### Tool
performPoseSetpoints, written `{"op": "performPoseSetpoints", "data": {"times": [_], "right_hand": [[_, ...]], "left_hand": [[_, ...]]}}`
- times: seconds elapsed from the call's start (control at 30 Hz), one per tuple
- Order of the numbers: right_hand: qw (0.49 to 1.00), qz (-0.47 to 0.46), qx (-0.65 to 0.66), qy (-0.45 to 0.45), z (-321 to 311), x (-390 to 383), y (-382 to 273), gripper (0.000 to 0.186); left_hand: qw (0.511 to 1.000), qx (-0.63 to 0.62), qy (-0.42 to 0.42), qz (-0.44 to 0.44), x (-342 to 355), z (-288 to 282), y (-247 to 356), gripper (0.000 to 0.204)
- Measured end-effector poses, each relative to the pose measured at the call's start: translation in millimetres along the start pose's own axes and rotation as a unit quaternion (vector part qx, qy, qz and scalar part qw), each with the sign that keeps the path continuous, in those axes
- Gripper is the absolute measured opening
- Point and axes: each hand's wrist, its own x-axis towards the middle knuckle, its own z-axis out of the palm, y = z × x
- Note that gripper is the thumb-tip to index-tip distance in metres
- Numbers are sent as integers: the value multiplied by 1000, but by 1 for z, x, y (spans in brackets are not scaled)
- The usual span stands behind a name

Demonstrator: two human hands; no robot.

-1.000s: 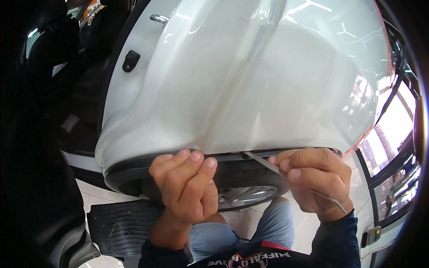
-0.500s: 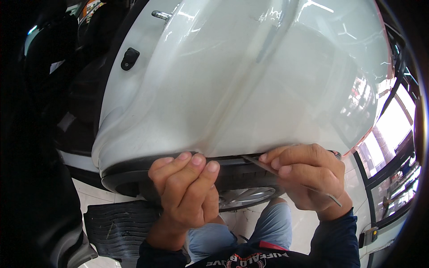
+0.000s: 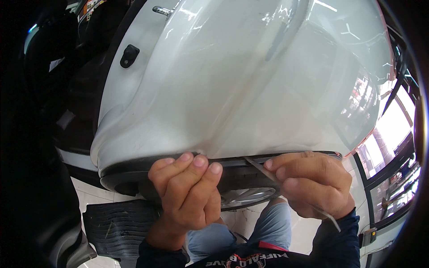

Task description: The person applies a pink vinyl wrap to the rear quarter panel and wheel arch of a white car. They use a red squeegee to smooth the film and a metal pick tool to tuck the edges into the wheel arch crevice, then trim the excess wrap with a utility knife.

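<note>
A white car body panel (image 3: 232,94) fills the middle, with black wheel-arch trim (image 3: 129,167) along its lower edge. My left hand (image 3: 190,187) is closed at that trim, its curled fingertips pressed where trim meets paint; the thumb is mostly hidden. Farther right, my right hand (image 3: 315,183) pinches a thin, flat grey strip-like tool (image 3: 330,218). The tool's far end touches the seam at the top of the trim, and its other end sticks out below my palm. Behind the hands, part of the wheel (image 3: 250,195) shows under the arch.
A black ribbed mat (image 3: 118,228) lies on the light tiled floor at lower left. The dark car opening (image 3: 80,89) is on the left, with a black fitting (image 3: 129,56) and a metal striker (image 3: 161,10) on the door frame. Glazed doors (image 3: 389,156) stand at right.
My right hand has shifted slightly right and down, and the tool now slants more steeply at the seam. My left hand stays nearly in place. The view has shifted slightly.
</note>
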Motion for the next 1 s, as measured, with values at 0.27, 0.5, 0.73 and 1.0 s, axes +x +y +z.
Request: {"op": "performPoseSetpoints", "data": {"times": [0.27, 0.5, 0.73, 1.0], "right_hand": [[939, 243, 221, 98, -24, 1, -22, 13], [980, 163, 91, -71, -50, 36, -5, 10], [972, 132, 7, -192, -44, 65, 0, 9], [967, 136, 12, -217, -38, 65, 1, 9]], "left_hand": [[1000, -5, 18, 6, -1, 2, -2, 25], [1000, 1, 15, 6, 0, 2, -1, 23], [1000, 3, 19, 6, -1, 3, -1, 24], [1000, -4, 0, -1, 0, -2, 0, 24]]}}
